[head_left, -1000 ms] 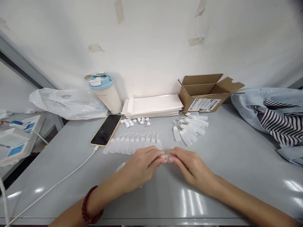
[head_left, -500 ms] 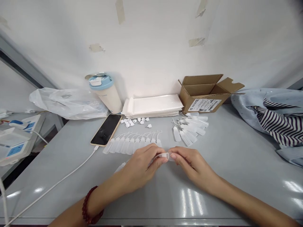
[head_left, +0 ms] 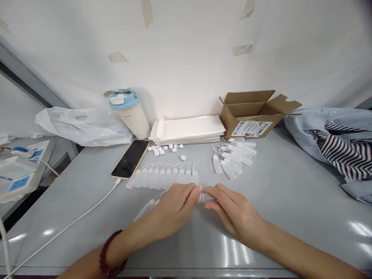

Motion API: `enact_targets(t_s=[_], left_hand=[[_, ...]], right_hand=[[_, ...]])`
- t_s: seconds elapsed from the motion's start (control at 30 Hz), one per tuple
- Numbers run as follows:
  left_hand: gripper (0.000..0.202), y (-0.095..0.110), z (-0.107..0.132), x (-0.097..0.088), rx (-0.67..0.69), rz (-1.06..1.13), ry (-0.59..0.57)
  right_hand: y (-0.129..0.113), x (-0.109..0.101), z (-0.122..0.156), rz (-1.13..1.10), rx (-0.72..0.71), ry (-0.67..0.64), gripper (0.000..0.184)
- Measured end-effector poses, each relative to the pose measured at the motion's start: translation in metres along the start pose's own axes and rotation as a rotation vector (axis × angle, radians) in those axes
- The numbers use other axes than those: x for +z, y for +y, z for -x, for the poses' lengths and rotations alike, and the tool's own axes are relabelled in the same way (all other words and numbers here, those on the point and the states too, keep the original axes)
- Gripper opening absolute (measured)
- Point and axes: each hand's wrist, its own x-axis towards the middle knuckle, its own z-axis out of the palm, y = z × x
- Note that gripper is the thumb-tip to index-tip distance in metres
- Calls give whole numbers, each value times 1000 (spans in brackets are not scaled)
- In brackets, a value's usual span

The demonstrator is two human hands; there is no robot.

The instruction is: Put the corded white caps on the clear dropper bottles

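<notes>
Just in front of me, both hands hold one small translucent squeeze bottle (head_left: 208,198), lying sideways between them. My left hand (head_left: 177,207) pinches its neck end, with thumb and index finger pressed together; whatever lies inside that pinch is hidden. Fingers and thumb of my right hand (head_left: 240,211) close round the bottle's body from the right. Beyond my left hand lies a neat row of similar bottles (head_left: 162,179) with thin curved tubes. More tubed bottles (head_left: 145,209) lie partly covered by my left forearm. Several small white caps (head_left: 158,150) are scattered behind the row.
A heap of loose bottles (head_left: 232,159) lies right of centre. Behind stand an open cardboard box (head_left: 252,116), a stack of white packets (head_left: 192,130) and a tumbler (head_left: 132,116). A phone (head_left: 130,159) with a charging cable (head_left: 78,219) lies left; cloth (head_left: 343,143) lies right.
My left hand's pinch has shifted slightly left and covers the bottle's neck. My right fingers have spread a little round the body, which shows more between them.
</notes>
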Motion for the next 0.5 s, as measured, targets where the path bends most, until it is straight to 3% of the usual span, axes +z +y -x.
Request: enact_targets(t_s=[0.13, 0.27, 0.43, 0.5], left_hand=[[47, -1, 0, -4, -80, 154, -49], [42, -6, 0, -3, -87, 159, -41], [33, -10, -1, -1, 34, -10, 117], [30, -8, -1, -3, 37, 21, 106]], right_hand=[[0, 1, 1, 23, -14, -18, 25], [1, -4, -2, -255, 187, -69, 24], [-1, -9, -7, -436, 393, -204, 28], [-2, -10, -8, -491, 445, -220, 30]])
